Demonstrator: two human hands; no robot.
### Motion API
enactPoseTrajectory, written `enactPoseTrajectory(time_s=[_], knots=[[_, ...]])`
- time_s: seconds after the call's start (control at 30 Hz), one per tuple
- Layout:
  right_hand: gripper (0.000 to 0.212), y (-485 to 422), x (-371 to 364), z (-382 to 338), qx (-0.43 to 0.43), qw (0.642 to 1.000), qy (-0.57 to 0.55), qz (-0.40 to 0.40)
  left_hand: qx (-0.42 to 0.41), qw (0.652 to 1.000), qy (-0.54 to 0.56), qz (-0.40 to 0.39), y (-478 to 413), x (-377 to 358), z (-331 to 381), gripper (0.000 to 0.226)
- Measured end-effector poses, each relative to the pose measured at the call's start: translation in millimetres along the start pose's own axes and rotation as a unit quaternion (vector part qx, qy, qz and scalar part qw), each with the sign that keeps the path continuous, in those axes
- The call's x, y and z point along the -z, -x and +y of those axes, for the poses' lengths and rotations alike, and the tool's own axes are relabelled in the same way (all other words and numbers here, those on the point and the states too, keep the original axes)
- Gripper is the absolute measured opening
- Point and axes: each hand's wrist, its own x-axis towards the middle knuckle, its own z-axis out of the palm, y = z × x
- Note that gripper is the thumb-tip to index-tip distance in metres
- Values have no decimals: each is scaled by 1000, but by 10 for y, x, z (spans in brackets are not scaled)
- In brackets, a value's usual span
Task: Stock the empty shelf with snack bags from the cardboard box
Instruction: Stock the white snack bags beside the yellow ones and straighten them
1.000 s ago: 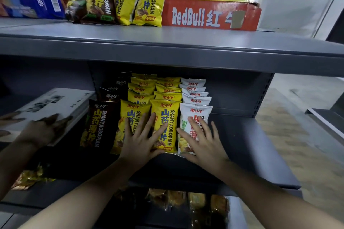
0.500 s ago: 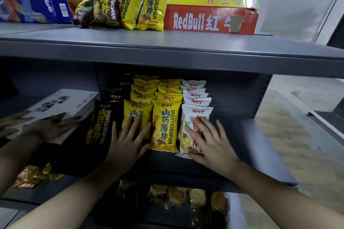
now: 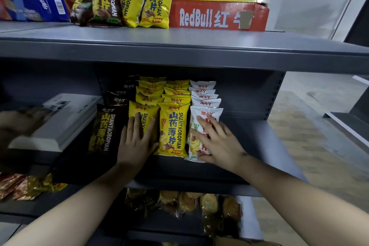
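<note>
**Snack bags: 4 rows in, shelf only part filled**

Snack bags [image 3: 175, 94] stand in 4 rows on the middle shelf [image 3: 265, 146], each row running back behind its front bag. Take the centre yellow bag [image 3: 172, 130] as the mark. A 2nd yellow row stands just to its left, a dark brown row [image 3: 103, 126] further left, and a white row [image 3: 203, 98] just to its right.

The left grip [image 3: 137, 142] lies flat with straight fingers on the front bag just left of the centre yellow bag and holds nothing. The right grip [image 3: 217, 142] lies flat and spread on the front white bag [image 3: 199, 146] just right of it, pressing rather than clasping. I judge that both are squaring up the row fronts, not placing a fresh bag.

A solid block of stock is therefore done. Grey shelf surface shows to the right of the white row, so I judge there is room for more rows.

Well above the centre yellow bag, on the top shelf [image 3: 199, 46], a few loose bags [image 3: 151, 0] lean beside a RedBull box [image 3: 217, 16], not yet set in rows. I cannot tell whether that is the box the task names, or how many bags it holds. Far left of the centre yellow bag, another person's hand [image 3: 20, 122], blurred, rests on a white box [image 3: 65, 120].
</note>
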Motion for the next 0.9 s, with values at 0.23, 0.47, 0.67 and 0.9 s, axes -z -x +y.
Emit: enactPoseTrajectory(time_s=[0.23, 0.47, 0.67, 0.9], knots=[[61, 31, 215, 46, -1, 997, -44, 70, -73, 993, 22, 87, -2, 363, 446, 60], [58, 514, 405, 146, -32, 995, -59, 69, -166, 980, 70, 86, 252, 652, 1263, 38], [53, 1413, 417, 319, -74, 995, -70, 14, -231, 960, 140, 79, 767, 545, 2057, 36], [30, 2597, 228, 230, -41, 991, -110, -63, -242, 959, 115, -92, 1485, 5, 2729, 30]])
